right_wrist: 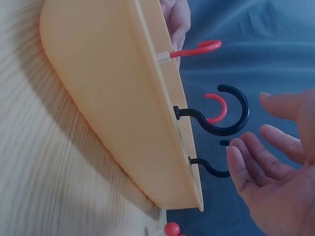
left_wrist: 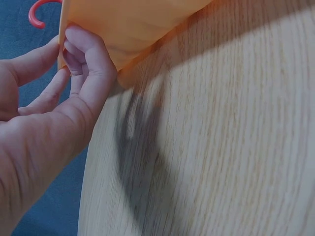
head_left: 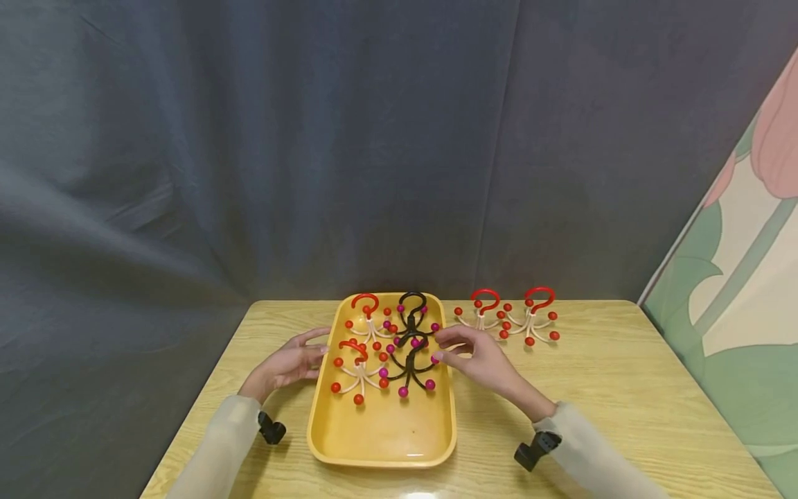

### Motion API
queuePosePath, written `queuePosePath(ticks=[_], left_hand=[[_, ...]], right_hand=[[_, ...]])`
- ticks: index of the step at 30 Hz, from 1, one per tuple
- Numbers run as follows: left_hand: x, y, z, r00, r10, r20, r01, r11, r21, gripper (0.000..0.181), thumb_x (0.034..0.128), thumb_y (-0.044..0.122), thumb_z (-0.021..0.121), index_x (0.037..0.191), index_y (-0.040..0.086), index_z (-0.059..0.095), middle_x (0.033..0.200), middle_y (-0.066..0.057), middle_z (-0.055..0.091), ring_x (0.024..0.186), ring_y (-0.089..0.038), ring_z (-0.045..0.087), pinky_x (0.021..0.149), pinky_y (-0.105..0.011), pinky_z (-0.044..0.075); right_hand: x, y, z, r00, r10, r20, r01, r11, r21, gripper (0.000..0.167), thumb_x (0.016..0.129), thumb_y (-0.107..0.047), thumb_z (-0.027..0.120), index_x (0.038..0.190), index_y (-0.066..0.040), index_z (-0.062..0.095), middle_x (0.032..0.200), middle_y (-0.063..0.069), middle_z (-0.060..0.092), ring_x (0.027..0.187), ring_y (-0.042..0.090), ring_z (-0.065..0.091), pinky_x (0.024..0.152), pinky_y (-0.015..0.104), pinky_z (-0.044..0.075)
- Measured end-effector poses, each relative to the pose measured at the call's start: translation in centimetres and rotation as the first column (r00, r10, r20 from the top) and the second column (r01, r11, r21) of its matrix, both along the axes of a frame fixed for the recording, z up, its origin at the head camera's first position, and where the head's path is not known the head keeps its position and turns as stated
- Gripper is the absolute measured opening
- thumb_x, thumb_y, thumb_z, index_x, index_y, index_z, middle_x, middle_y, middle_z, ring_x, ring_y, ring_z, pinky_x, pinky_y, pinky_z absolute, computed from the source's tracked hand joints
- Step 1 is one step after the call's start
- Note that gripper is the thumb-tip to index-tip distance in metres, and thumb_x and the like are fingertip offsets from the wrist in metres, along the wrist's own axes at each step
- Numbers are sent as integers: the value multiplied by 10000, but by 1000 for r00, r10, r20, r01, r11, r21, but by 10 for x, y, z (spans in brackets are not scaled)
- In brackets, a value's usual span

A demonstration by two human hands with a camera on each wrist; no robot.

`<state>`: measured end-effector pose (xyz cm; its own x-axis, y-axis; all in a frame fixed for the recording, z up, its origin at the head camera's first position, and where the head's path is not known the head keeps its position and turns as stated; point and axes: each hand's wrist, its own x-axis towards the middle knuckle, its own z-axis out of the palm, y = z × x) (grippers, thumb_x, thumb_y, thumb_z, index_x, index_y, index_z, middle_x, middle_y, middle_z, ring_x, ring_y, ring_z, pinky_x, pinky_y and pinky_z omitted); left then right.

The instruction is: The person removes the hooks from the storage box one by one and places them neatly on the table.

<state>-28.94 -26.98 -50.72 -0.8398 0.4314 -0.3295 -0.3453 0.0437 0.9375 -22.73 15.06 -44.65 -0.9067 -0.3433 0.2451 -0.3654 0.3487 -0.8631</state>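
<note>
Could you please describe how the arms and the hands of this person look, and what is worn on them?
The left hand and right hand are bare; no gloves or rings show. Plain, pale cream long sleeves cover the forearms. Each wrist carries a small black device. No cables or printed markings can be seen.

At the lower left of the head view, your left sleeve is plain cream, with a blocky black wrist camera at its cuff; your right sleeve, lower right, matches.
</note>
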Motion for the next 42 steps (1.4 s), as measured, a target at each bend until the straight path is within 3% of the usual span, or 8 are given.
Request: queuePosePath(ticks=[8,19,26,30,34,42], left_hand=[[1,1,0,1000,10,3,-10,1000,3,663,1087,145,569,1666,126,247,1489,-164,609,1164,-200,714,932,-422,632],[2,-1,-1,1000,0,3,0,1000,16,667,1091,155,564,1670,127,235,1500,-167,601,1178,-207,712,943,-432,629],[2,0,-1,1000,-1,-4,1,1000,23,655,1093,152,559,1667,119,246,1504,-175,599,1180,-217,714,947,-454,628],[2,0,0,1000,0,0,0,1000,26,656,1093,146,558,1667,118,242,1476,-151,622,1170,-209,715,941,-448,630],[2,0,-1,1000,0,3,0,1000,28,657,1095,142,552,1670,122,234,1438,-105,647,1172,-206,713,941,-444,630],[1,0,0,1000,8,17,-8,999,32,666,1090,130,561,1670,122,235,1403,-68,669,1177,-209,712,935,-438,632]], right_hand=[[-2,-9,-2,999,36,-10,-36,999,-23,313,939,-130,793,1207,17,727,1201,202,749,1054,320,744,893,319,618],[-4,-18,-3,999,38,36,-37,999,-15,297,952,-136,774,1212,1,729,1143,179,781,1037,272,750,879,290,605],[-6,-25,-2,999,-33,2,33,999,-11,227,932,-133,797,1136,-43,754,1107,133,777,993,267,741,847,333,617],[-9,-29,-4,995,-96,-20,96,995,-1,242,910,-104,816,1136,-51,751,1107,130,753,1031,327,720,890,434,623],[-13,-33,-5,995,-94,-34,95,995,7,278,906,-78,811,1174,-45,746,1154,139,735,1110,384,697,954,534,599],[-16,-41,1,994,-94,-61,97,994,49,241,914,-66,793,1151,-33,769,1120,104,785,1008,269,752,910,474,624]])
